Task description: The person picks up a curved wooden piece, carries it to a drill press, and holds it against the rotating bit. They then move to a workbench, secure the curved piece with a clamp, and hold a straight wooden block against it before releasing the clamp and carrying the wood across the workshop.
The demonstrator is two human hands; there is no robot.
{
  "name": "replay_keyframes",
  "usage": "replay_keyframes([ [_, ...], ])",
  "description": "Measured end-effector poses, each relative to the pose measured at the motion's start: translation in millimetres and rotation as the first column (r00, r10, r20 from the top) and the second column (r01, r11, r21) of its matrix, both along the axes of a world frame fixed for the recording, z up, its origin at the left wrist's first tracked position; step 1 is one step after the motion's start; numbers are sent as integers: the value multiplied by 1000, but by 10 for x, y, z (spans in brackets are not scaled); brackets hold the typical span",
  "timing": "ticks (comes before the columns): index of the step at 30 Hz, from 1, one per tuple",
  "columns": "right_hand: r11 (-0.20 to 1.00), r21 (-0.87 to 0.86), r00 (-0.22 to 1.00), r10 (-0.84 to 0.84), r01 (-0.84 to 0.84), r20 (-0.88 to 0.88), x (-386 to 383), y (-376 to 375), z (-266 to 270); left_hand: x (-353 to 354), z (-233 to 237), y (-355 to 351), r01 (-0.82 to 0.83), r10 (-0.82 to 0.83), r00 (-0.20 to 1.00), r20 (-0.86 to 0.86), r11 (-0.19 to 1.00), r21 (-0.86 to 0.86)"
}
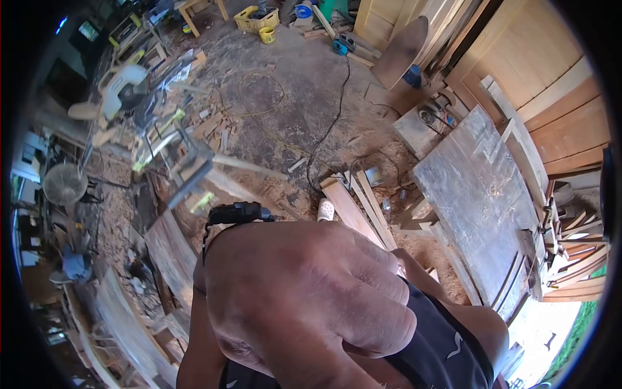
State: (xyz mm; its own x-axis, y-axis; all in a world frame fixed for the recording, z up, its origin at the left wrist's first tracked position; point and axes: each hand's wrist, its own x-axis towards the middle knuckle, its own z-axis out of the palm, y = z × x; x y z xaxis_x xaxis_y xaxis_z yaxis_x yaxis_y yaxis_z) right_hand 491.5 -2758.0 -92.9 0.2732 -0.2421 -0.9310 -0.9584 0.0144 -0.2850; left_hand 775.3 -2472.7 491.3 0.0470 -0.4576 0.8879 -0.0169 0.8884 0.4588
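My left hand [304, 298] fills the lower middle of the view, very close to the camera, its back towards me. The fingers are curled in like a fist, and nothing shows in them; the palm side is hidden. A black watch [236, 214] sits on the wrist. Below the hand are my black shorts [447, 350] and a bare knee [483, 321]. My right hand is out of sight.
The sawdust-covered workshop floor [285, 110] lies below, crossed by a black cable [330, 123]. A mitre saw [123, 87] and a fan [65, 183] stand at the left. Loose planks [363, 207], a large grey board [479, 194] and wooden doors [551, 84] are at the right. A yellow crate [256, 19] is far back.
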Motion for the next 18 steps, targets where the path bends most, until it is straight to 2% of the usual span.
replay_keyframes([
  [1, 997, -61, 998, -35, 38, 43, 254, -76, 47, 187, 23, -115, 2, -2, 1000, -3, 1000, 20],
  [2, 999, -11, 999, -34, 33, -25, 454, -285, -482, 357, 39, -247, 11, -11, 1000, 3, 999, 39],
  [3, 997, -21, 997, -69, 68, -24, 721, -449, -617, 502, 40, -364, 16, -16, 1000, 3, 998, 59],
  [4, 997, -51, 999, 48, -49, -23, 980, -727, -714, 638, 39, -477, 18, -18, 1000, -2, 997, 74],
  [5, 981, -193, 974, 65, -22, 216, 1212, -689, -160, 773, 27, -563, 22, -21, 1000, -19, 995, 95],
  [7, 974, -184, 973, -92, 132, 213, 1644, -777, 354, 1014, -8, -718, 36, -30, 999, -45, 991, 129],
  [8, 974, -200, 980, -69, 107, 187, 1785, -903, 315, 1149, -22, -798, 39, -32, 998, -53, 990, 135],
  [9, 971, -208, 969, -67, 119, 239, 2017, -879, 673, 1285, -25, -870, 42, -36, 998, -50, 990, 133],
  [10, 967, -217, 955, -66, 132, 290, 2074, -984, 604, 1428, -35, -955, 49, -43, 998, -46, 990, 136],
  [14, 959, -231, 949, -93, 167, 300, 2170, -1145, 323, 2048, -124, -1235, 88, -82, 996, -46, 986, 144],
  [16, 958, -93, 962, -269, 272, 46, 2111, -1148, 24, 2433, -181, -1355, 95, -91, 995, -37, 985, 142],
  [18, 985, 101, 952, -105, 139, -287, 1892, -1201, -775, 2899, -264, -1499, 80, -80, 997, -5, 985, 150],
])
